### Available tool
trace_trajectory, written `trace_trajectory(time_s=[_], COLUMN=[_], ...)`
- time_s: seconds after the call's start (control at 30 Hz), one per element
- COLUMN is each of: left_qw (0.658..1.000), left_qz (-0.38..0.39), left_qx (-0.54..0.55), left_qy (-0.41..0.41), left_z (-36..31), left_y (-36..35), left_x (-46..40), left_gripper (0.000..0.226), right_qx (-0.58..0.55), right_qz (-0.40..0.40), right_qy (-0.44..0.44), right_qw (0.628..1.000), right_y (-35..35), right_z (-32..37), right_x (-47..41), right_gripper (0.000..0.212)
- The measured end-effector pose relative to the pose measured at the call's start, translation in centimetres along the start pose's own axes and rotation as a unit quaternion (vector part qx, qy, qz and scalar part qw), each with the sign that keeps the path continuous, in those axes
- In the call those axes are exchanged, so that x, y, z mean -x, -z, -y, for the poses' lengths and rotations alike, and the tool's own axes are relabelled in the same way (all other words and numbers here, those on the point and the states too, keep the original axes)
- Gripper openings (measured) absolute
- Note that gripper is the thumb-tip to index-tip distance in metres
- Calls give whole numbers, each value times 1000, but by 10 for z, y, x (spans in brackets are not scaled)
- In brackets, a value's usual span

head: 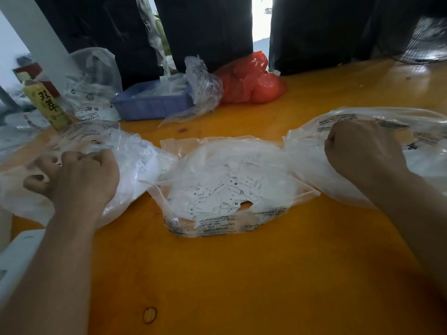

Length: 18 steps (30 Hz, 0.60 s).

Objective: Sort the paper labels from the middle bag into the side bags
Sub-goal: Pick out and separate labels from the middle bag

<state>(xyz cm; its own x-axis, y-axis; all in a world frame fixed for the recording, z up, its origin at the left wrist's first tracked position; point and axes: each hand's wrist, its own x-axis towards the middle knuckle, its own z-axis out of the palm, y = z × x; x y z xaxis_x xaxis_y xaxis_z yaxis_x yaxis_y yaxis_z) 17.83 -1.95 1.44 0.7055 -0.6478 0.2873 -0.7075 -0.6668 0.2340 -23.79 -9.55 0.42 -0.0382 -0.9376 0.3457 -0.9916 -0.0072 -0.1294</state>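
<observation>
Your orange table (242,274) carries three clear plastic bags in a row. The left bag (135,160) lies under your left hand (79,177), whose fingers are curled down into its plastic; whether they pinch a label, you cannot tell. The right bag (423,146) sits under your right hand (360,148), clenched in a fist over its opening, its contents hidden. Between your hands, apart from both, the middle bag (217,223) lies open, holding the heap of paper labels (217,194).
</observation>
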Motion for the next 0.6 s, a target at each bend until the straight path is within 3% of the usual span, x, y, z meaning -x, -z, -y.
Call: trace_trajectory(time_s=[0.17,0.3,0.37,0.43,0.5,0.53,0.6], left_qw=[997,994,979,933,865,838,810], left_qz=[-23,-94,-167,-222,-174,-113,80], left_qx=[63,49,82,198,330,376,436], left_qy=[-24,-33,-88,-204,-334,-380,-383], left_z=[-6,-6,-10,-27,-51,-61,-77], left_y=[3,1,0,0,-1,-3,-8], left_x=[8,7,11,29,60,77,104], left_gripper=[69,74,64,45,32,28,40], right_qx=[-113,-260,-368,-475,-554,-578,-595], right_qz=[-70,-108,-97,-55,1,27,64], right_qy=[43,85,97,103,118,132,157], right_qw=[990,956,920,872,824,805,786], right_y=[4,1,-1,-3,-6,-8,-11], right_z=[11,28,39,50,60,64,69], right_x=[7,20,29,38,46,49,54], right_gripper=[14,20,21,22,24,25,27])
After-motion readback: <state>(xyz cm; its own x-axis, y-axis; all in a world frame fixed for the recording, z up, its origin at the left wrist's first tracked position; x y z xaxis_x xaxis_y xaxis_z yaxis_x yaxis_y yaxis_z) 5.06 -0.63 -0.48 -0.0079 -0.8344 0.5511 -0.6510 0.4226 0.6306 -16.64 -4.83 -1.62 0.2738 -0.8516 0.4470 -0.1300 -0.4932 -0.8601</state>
